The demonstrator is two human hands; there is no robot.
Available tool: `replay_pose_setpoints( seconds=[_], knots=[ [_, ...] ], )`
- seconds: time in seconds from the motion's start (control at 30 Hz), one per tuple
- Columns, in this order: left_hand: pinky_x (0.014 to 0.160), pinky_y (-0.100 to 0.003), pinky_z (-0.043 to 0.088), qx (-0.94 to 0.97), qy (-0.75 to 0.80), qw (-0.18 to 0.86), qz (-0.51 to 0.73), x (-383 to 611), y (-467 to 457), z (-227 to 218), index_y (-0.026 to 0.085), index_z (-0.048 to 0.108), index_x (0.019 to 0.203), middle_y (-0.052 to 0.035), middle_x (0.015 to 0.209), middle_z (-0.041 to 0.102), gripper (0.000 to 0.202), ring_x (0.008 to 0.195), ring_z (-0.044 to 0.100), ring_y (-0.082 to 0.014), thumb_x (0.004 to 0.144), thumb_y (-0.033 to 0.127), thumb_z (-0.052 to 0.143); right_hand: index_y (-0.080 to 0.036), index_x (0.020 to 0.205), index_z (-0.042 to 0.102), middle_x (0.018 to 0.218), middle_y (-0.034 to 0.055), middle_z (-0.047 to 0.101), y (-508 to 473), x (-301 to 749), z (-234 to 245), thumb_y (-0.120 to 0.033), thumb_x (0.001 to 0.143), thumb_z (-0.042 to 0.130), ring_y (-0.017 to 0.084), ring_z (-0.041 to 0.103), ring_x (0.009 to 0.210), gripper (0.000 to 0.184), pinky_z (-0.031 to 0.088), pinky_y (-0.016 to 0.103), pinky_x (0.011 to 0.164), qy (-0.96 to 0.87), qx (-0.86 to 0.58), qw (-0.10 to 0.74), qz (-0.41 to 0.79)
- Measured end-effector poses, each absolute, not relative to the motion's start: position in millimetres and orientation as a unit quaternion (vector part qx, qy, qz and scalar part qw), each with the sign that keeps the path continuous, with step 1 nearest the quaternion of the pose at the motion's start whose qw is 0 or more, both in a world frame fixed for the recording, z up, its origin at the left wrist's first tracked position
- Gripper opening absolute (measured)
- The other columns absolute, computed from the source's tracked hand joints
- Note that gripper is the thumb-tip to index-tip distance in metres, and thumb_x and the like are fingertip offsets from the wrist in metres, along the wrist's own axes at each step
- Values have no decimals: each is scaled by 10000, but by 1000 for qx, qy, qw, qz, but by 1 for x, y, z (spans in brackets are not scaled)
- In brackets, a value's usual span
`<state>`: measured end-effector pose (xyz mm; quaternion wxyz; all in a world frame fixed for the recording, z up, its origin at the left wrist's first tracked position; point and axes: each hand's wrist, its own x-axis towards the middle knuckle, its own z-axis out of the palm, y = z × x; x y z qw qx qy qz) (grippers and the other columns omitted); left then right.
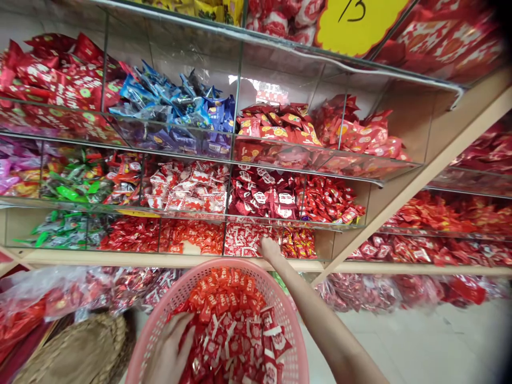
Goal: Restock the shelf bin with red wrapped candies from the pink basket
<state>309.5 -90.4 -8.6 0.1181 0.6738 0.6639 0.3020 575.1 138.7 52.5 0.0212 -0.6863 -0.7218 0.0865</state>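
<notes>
A pink plastic basket (298,341) stands low in front of me, holding red wrapped candies (224,290) at its far side and red-and-white wrapped candies (240,341) nearer. Inside its left part is my left hand (172,344), slightly blurred, with fingers apart over the candies. My right hand (270,249) reaches past the basket to the lowest shelf, at the front of a compartment of small red-and-white candies (245,239). Its fingers look curled in; whatever they hold is hidden. Red-and-yellow candies (299,242) fill the compartment to its right.
Glass-divided shelves (192,148) of bagged sweets rise ahead. A slanting wooden panel (400,184) borders them at right. A yellow price sign (358,24) hangs at the top. Below are a woven basket (76,352) at left and plastic bags of sweets (360,292) at right.
</notes>
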Motion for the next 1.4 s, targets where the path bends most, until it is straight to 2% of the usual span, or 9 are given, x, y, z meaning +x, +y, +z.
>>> replay_pose_setpoints(
  seconds=[0.4,0.57,0.8,0.9,1.0,1.1,1.23,1.3,1.4],
  knots=[
    [786,-291,557,638,669,78,372,271,-100,-10,239,651,965,-43,1037,669,337,955,642,-191,803,468,464,-155,1052,666,1043,172,666,153,570,34,-117,812,529,214,626,998,279,462,280,810,-712,-698,-45,58],
    [846,-333,538,638,672,79,367,274,-99,-10,247,653,949,-38,1029,671,334,952,639,-197,802,477,460,-158,1007,678,1025,165,673,149,570,36,-110,802,547,214,631,986,248,460,274,800,-725,-686,-44,45],
    [897,-387,510,642,674,99,351,276,-99,-14,252,647,960,-45,1050,665,332,991,622,-213,806,472,452,-98,963,638,982,200,657,135,574,65,-82,838,444,234,641,918,231,448,285,742,-744,-668,12,20],
    [909,-399,502,637,677,116,349,280,-97,-16,253,646,975,-46,1068,661,339,1014,613,-217,809,472,448,-115,977,578,974,163,642,121,580,81,-118,856,406,195,628,851,211,430,267,710,-759,-647,71,21],
    [925,-389,493,634,675,139,351,291,-94,-14,247,649,984,-49,1096,651,339,1045,598,-216,815,462,448,-169,812,524,780,50,611,100,584,85,-189,842,406,146,573,699,123,418,250,659,-775,-560,254,145],
    [938,-383,485,630,666,165,363,309,-90,-2,237,638,1022,-55,1120,641,338,1059,591,-213,823,442,458,-196,713,467,681,-13,522,69,579,79,-290,797,460,125,519,620,126,432,246,600,-690,-463,401,386],
    [897,-364,510,620,644,239,380,337,-87,24,249,468,1262,-79,1240,575,453,1076,584,-195,843,421,466,-202,720,475,643,-51,473,22,563,67,-382,745,572,103,519,565,205,442,239,568,-522,-424,393,627],
    [896,-370,510,627,636,259,368,347,-88,35,268,344,1352,-87,1308,521,558,1103,570,-194,836,425,489,-205,713,474,603,-68,463,2,556,62,-424,726,607,95,523,537,256,441,240,577,-473,-419,369,681],
    [966,-418,461,672,606,243,349,357,-89,42,291,324,1366,-82,1362,470,599,1193,505,-220,819,423,527,-202,699,480,569,-81,466,-18,549,54,-437,700,646,91,535,517,288,432,235,573,-434,-413,350,720]
  ],
)
